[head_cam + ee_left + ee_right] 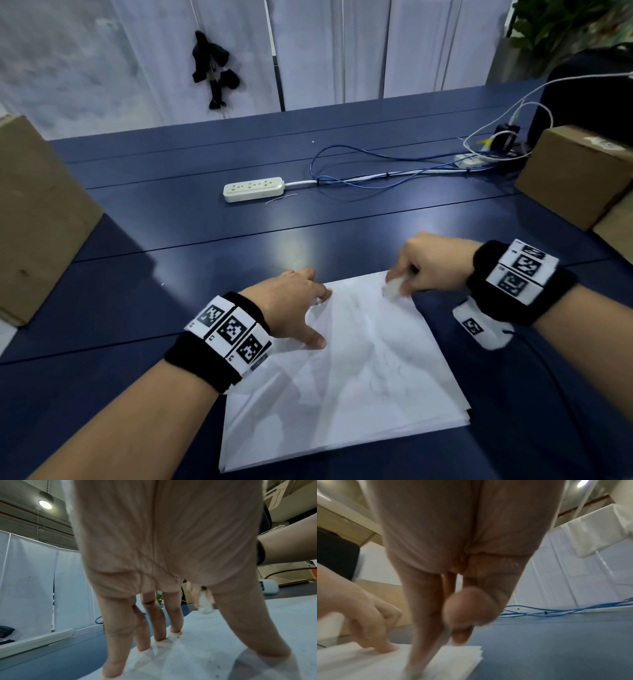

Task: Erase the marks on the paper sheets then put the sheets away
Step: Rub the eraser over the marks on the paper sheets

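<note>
A stack of white paper sheets [359, 394] lies on the dark blue table [205, 222] in front of me, with faint pencil lines on the top sheet. My left hand [294, 301] presses straight, spread fingers [159, 626] on the stack's far left part. My right hand [421, 267] pinches a white eraser [394, 286] and holds it against the sheet's far right corner. In the left wrist view the eraser [205, 604] shows blurred beyond my thumb. In the right wrist view my right hand [447, 635] is blurred over the paper stack [368, 662].
A white power strip [253, 188] with blue and white cables [376, 171] lies on the table beyond the sheets. Cardboard boxes stand at the left [37, 219] and right [575, 171] edges. White curtains hang behind the table.
</note>
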Motion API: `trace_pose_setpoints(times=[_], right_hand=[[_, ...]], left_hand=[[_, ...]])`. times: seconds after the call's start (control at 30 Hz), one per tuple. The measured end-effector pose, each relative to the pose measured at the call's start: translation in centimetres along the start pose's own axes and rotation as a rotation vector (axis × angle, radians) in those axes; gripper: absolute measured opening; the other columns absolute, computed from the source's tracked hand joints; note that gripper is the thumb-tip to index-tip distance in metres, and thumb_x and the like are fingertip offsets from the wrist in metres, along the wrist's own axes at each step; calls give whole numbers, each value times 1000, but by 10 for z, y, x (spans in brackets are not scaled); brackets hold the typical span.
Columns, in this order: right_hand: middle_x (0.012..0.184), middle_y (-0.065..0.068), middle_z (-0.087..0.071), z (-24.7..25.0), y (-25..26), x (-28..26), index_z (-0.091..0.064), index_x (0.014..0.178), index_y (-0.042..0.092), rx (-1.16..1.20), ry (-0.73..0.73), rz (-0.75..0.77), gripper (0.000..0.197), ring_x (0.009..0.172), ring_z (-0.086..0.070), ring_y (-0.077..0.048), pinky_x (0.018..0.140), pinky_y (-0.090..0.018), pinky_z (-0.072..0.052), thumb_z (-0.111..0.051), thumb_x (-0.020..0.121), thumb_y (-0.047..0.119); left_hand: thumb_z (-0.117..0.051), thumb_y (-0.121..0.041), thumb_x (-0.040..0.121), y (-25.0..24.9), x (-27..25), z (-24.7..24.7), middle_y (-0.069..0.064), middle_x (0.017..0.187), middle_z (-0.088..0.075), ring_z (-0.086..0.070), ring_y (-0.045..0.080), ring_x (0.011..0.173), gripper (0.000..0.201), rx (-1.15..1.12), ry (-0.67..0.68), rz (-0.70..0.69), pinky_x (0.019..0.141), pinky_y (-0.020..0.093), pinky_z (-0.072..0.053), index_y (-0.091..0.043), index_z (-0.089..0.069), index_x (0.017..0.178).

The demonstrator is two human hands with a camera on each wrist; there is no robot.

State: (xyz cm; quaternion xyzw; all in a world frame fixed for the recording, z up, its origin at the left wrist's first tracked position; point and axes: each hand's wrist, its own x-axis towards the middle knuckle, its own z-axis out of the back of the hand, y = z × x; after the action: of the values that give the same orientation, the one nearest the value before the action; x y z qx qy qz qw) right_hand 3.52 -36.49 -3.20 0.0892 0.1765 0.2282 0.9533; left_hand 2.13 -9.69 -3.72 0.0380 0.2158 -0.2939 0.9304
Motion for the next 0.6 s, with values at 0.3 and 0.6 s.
trace_pose_setpoints(times=[0.3,0.6], right_hand=[[70,13,-68,6,4,16,-73,104,39,3,-116,-47,26,69,-60,-10,74,-29,-54,-70,77,40],[55,11,-59,1,9,-8,-73,100,40,50,18,-25,26,45,-50,-3,60,-22,-50,-75,74,39]], left_hand=[[-75,-58,72,-1,-1,0,-3,114,-42,-45,21,109,74,-3,0,-7,89,39,-48,-27,-48,133],[-74,-58,72,-1,-1,1,-1,116,-44,-45,23,108,75,9,-11,-14,89,39,-48,-27,-47,135]])
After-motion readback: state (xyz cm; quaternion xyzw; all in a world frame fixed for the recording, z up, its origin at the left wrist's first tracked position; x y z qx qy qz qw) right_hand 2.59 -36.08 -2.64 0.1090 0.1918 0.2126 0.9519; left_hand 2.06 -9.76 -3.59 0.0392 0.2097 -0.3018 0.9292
